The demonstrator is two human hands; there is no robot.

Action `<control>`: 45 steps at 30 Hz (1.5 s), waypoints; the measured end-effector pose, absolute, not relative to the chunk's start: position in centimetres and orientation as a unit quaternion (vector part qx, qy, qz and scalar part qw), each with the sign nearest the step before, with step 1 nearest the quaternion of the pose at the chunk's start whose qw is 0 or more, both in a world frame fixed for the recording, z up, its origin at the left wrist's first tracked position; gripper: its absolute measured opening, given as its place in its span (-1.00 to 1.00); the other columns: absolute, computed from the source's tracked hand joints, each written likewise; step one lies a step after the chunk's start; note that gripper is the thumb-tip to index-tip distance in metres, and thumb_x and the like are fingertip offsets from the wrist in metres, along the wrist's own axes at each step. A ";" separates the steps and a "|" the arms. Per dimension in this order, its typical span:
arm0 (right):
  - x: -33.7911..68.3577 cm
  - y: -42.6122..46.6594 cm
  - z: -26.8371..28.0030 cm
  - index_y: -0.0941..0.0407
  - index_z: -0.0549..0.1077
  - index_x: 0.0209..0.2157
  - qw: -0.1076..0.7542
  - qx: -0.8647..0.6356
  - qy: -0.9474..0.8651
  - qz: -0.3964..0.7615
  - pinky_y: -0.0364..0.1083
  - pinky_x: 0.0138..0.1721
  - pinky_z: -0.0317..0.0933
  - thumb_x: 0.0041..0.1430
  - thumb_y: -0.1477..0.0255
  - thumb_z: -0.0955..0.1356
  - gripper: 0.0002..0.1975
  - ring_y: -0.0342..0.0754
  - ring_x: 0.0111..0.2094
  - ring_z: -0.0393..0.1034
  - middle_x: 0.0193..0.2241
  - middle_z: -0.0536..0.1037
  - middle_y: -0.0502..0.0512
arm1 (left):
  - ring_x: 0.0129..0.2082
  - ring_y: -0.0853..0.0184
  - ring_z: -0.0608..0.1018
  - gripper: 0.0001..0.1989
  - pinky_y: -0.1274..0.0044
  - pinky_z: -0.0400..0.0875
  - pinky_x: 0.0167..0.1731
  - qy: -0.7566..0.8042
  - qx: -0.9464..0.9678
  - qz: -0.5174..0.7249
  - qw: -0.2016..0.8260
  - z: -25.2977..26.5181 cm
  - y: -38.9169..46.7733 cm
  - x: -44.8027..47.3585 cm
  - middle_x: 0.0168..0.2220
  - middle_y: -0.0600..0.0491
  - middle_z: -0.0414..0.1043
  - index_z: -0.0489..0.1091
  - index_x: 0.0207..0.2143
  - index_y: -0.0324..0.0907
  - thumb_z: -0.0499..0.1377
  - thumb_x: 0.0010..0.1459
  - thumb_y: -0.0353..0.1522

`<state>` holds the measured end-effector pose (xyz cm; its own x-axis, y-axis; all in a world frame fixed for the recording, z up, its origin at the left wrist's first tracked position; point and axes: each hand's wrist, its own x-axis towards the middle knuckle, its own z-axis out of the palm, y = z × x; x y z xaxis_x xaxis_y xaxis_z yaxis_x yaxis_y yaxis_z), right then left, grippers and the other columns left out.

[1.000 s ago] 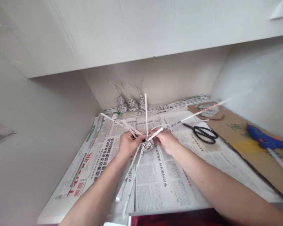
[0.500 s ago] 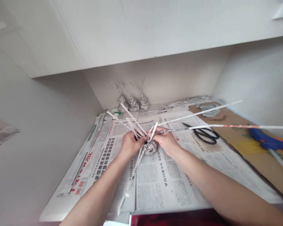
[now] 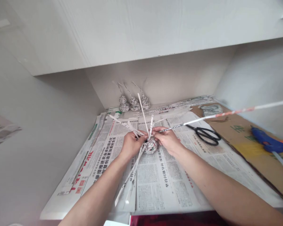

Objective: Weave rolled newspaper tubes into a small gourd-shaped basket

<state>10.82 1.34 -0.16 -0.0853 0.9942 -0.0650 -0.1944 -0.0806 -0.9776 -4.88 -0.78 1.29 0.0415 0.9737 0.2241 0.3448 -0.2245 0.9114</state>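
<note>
Between my hands is a small round woven paper piece (image 3: pixel 151 147), low over the newspaper, with several thin rolled paper strips sticking out of it. My left hand (image 3: pixel 132 143) is closed on its left upper edge, thumb and fingers pinching by the strip bases. My right hand (image 3: pixel 167 139) pinches a long rolled paper strip (image 3: pixel 193 121) close to the piece's right edge; this strip runs out to the right, white with a reddish stretch. Two strips hang toward the front edge below my left hand. The fingertips partly cover the opening of the piece.
Newspaper sheets (image 3: pixel 153 191) cover the table. Behind stand three gourd-shaped woven pieces (image 3: pixel 134 104) beside a bundle of paper rolls (image 3: pixel 172 106). To the right lie black scissors (image 3: pixel 207 136) and a blue glue gun (image 3: pixel 269 141) on cardboard (image 3: pixel 245 150). A white panel (image 3: pixel 141 31) overhangs the back.
The long strip in my right hand now angles more upward at its far end. Another strip that pointed right has swung away, and one now stands upright near my fingers.
</note>
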 end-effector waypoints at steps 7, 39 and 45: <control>11.9 1.0 1.1 0.10 0.27 -0.60 0.321 -0.547 -0.500 0.589 -0.20 -0.74 -0.13 0.05 0.10 0.31 -0.62 -0.23 -0.79 0.06 -0.79 0.29 -0.09 | -0.36 0.30 0.57 -0.88 0.53 0.42 -0.29 0.530 0.630 0.461 0.332 1.1 -0.8 -5.0 -0.39 0.03 0.57 0.51 -0.40 -0.22 0.18 0.02 -0.40; 11.9 0.5 0.9 0.10 0.50 -0.31 0.418 -0.471 -0.663 0.406 -0.12 -0.36 0.30 0.03 0.44 0.35 -0.85 -0.05 -0.40 0.48 -0.40 0.59 0.04 | -0.41 0.25 0.58 -0.79 0.51 0.43 -0.40 0.540 0.631 0.425 0.361 1.4 -1.2 -5.1 -0.40 -0.01 0.59 0.55 -0.35 -0.26 0.26 -0.04 -0.31; 13.4 0.9 1.9 0.01 0.56 -0.24 0.354 -0.415 -0.756 0.363 -0.06 -0.13 0.29 -0.05 0.58 0.34 -0.68 0.01 -0.20 0.48 -0.23 0.60 0.02 | -0.45 0.33 0.54 -0.89 0.56 0.39 -0.40 0.525 0.658 0.440 0.313 1.4 -1.0 -5.3 -0.47 0.05 0.55 0.52 -0.44 -0.23 0.27 -0.04 -0.36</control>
<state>13.40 0.85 1.92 -0.4059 0.8836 0.2333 0.3700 0.3924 -0.8421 -5.33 -0.99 1.39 0.0621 0.9665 0.2490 0.4154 -0.2519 0.8741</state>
